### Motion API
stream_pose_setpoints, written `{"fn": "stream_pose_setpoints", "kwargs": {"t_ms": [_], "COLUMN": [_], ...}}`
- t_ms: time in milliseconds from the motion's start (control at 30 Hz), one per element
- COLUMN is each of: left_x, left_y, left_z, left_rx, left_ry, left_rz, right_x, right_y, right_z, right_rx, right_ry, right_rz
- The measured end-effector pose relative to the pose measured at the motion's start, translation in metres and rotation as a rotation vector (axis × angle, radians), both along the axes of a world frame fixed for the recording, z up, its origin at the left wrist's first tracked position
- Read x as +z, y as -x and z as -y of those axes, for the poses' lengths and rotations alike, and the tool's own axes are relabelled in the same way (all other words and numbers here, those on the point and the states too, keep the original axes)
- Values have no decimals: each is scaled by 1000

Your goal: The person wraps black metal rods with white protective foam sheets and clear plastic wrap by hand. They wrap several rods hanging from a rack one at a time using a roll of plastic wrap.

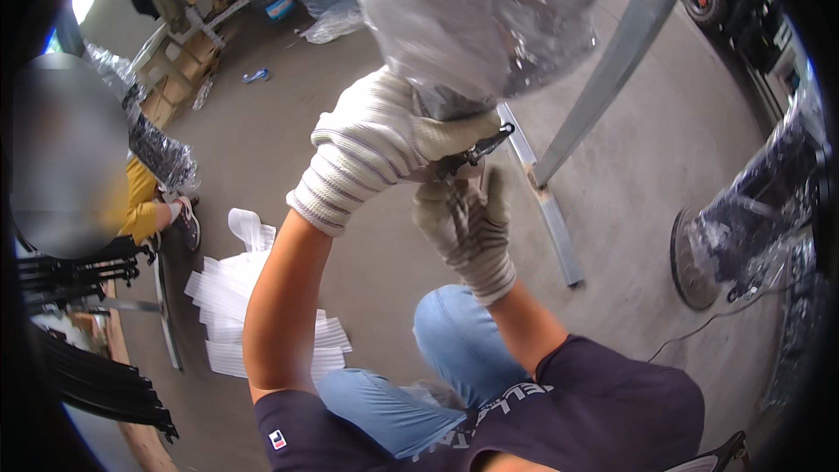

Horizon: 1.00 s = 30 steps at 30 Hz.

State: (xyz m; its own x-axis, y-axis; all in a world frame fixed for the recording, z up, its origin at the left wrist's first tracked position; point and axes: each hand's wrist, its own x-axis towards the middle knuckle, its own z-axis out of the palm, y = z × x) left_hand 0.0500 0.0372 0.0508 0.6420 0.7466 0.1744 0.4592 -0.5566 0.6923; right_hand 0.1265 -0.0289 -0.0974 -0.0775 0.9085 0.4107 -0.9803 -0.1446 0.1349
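Observation:
Both of my hands wear white knitted gloves with dark stripes. My left hand (371, 144) is closed around a small black metal fitting (474, 156), its fingers reaching along the fitting's upper side. A round eye shows at the fitting's right tip. Just below, my right hand (468, 232) is raised with its fingers bent together against the fitting's underside; whatever they pinch is hidden and somewhat blurred. Above both hands hangs a bulky item wrapped in clear plastic (485, 17), its dark lower end touching or close against my left glove.
A grey metal stand post (616, 70) slants down to a floor bar (552, 232) at the right. White foam sheets (232, 297) lie on the floor at left, near a seated person (140, 201) and black metal parts (96, 376). A plastic-wrapped column (743, 227) stands at far right, by a cable.

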Motion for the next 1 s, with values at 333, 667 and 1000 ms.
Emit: {"fn": "stream_pose_setpoints", "kwargs": {"t_ms": [333,667,1000], "left_x": [-15,-29,-6], "left_y": [9,25,21], "left_z": [-3,6,23], "left_rx": [54,-203,-60], "left_ry": [219,-245,462], "left_rz": [165,17,338], "right_x": [-13,-3,21], "right_y": [20,21,8], "right_z": [-1,10,46], "right_rx": [-63,-1716,-1523], "right_ry": [147,313,74], "right_rz": [302,1682,1970]}}
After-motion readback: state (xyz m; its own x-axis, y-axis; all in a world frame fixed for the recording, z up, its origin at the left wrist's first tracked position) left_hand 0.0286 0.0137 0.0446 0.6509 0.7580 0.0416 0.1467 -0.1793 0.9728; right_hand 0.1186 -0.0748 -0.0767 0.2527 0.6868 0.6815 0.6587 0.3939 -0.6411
